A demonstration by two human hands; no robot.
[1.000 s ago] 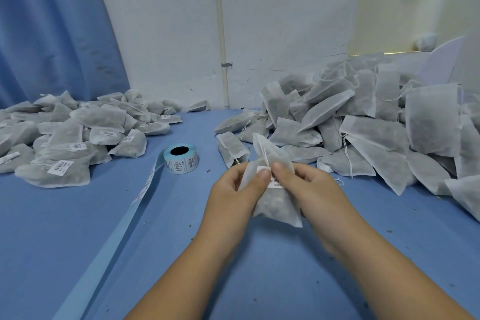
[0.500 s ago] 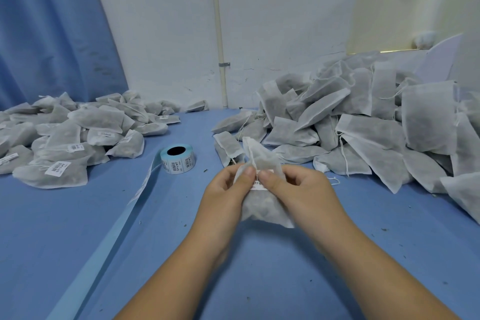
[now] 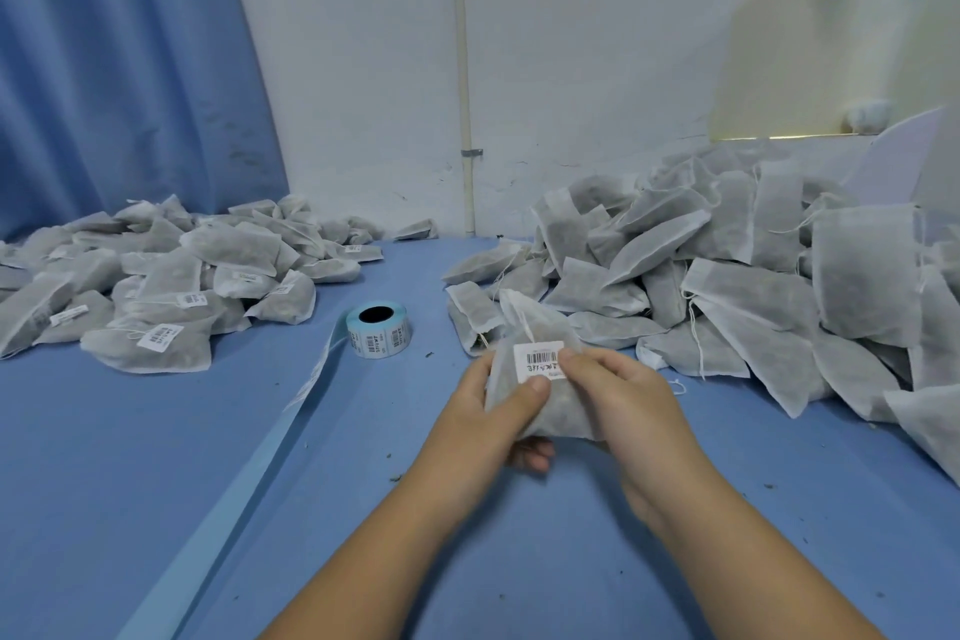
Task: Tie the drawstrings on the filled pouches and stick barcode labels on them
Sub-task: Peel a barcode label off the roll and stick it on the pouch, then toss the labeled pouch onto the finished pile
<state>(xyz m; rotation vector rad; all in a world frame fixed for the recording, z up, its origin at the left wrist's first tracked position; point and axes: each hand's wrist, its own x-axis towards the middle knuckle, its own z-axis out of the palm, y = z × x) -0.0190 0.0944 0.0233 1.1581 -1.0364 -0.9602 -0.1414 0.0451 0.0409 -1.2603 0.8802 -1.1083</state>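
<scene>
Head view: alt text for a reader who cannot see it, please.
A left hand and right hand hold one filled pouch above a blue table, both touching the edges of its barcode label. A label roll lies on the table to the left, between a pile of labelled pouches and a pile without visible labels.

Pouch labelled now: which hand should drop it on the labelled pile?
Left, probably: the left hand wraps the pouch from below and sits nearer the labelled pile; the right hand pinches beside the label.
</scene>
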